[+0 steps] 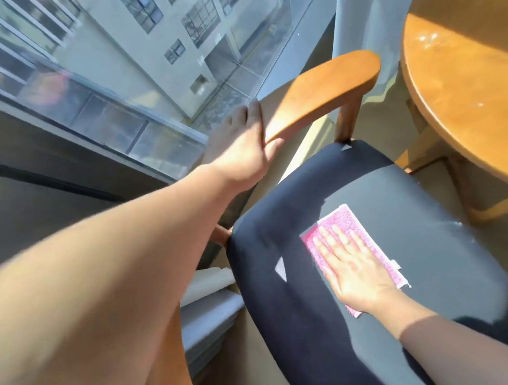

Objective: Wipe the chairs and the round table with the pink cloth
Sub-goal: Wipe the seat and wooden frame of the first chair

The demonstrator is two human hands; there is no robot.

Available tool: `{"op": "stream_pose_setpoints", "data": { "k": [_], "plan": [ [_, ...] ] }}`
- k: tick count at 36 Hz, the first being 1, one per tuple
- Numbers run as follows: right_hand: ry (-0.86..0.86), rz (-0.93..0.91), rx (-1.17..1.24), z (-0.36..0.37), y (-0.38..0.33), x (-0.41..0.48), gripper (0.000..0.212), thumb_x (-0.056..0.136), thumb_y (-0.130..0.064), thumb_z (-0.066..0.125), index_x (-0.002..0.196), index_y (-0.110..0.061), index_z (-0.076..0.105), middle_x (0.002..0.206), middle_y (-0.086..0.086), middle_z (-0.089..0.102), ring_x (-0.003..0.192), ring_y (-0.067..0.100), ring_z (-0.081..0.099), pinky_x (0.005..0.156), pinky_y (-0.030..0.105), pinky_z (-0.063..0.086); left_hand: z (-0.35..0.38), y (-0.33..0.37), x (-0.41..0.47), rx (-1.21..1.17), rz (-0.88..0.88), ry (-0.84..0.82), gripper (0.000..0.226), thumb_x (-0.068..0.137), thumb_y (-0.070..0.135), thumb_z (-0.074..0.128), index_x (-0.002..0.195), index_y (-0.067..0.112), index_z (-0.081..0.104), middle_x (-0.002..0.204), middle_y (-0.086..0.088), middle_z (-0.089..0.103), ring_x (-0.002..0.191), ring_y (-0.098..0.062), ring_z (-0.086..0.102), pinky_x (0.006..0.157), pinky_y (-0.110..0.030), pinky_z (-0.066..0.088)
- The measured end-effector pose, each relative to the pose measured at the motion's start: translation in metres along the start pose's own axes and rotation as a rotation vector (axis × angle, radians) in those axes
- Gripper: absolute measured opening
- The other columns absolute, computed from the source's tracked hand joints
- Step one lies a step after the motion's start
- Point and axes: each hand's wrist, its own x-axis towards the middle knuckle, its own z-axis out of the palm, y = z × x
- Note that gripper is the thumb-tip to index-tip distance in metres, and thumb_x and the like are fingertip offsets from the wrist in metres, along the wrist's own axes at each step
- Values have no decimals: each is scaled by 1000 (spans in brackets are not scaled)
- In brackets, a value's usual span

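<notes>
since the fingers (332,240) of the right hand (355,271) lie flat and spread, pinching nothing, the pink cloth (345,218) is kept in place by downward press alone.

risk one: on a fast stroke the palm skates over it and the cloth bunches or gets left on the slick dark seat (416,202). risk two: a long sweep carries it past a seat edge and it drops to the floor. i'd judge firm pressure and short strokes the cure.

cloth: folded, rectangular, mid-seat, under that palm. its far end and right edge show past the hand.

left hand (243,150): fingers look straight, laid against the near end of the wooden back rail (329,87), thumb at the rail's near edge. reads as a brace, not a clamp, though blur hides detail. if it slips, the chair (347,119) may shift under the wiping.

outward: round bench (468,96) just right of the chair, apart from it, sunlit, faint streaks on top. whether it has been wiped i cannot tell. window glass (97,67) to the left.
</notes>
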Motion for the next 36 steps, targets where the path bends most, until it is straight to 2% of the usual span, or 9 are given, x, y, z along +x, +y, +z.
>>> {"op": "stream_pose_setpoints", "data": {
  "k": [5,12,15,17,23,29,33,35,36],
  "plan": [
    [64,-14,-21,12,5,6,54,94,-36,31,138,-12,52,147,5,43,140,23,26,118,42,6,7,8,11,41,58,48,74,86,58,33,140,9,27,127,-18,48,111,-39,47,86,-44,42],
    [62,-20,9,4,5,47,55,91,-35,30,127,-8,62,133,12,59,134,34,43,114,46,15,6,11,10,61,76,53,74,86,56,33,141,8,25,128,-17,47,107,-40,48,85,-45,40],
    [-19,-61,-23,0,9,81,60,96,-39,16,152,-18,17,159,3,14,148,29,12,115,40,-19,6,11,11,68,71,51,74,87,55,35,142,8,24,129,-17,46,108,-40,47,87,-45,39],
    [-35,-75,-10,-4,13,107,58,98,-43,13,153,-25,4,158,-5,-4,149,21,-5,108,37,-31,6,12,11,65,77,45,74,87,55,35,143,7,24,130,-17,46,110,-40,47,89,-46,39],
    [-11,1,-73,-21,11,167,60,99,-43,8,155,-22,10,163,1,4,150,25,-2,111,40,-24,7,12,12,62,88,39,74,88,54,38,143,7,25,132,-18,44,111,-40,46,90,-46,38],
    [5,12,-44,-19,19,151,60,99,-45,9,155,-23,10,162,1,7,150,24,0,118,40,-14,8,11,11,48,91,57,74,87,54,39,143,6,26,131,-19,46,110,-41,47,89,-46,39],
    [-16,40,-49,-18,32,112,63,95,-41,15,151,-15,30,156,7,30,144,33,23,120,44,6,9,11,11,47,74,64,75,85,57,33,141,7,28,130,-19,47,110,-41,48,87,-46,41],
    [-40,47,-34,-13,43,89,62,96,-40,15,148,-13,36,154,10,36,144,34,24,120,43,3,9,12,10,51,65,73,75,85,57,33,140,6,31,129,-19,48,108,-41,48,87,-46,39],
    [-48,43,-31,-10,50,78,61,98,-41,13,151,-16,29,158,7,25,148,31,14,120,42,-3,9,12,10,58,73,87,73,86,55,34,139,6,32,129,-19,48,109,-41,47,89,-46,37]
  ]
}}
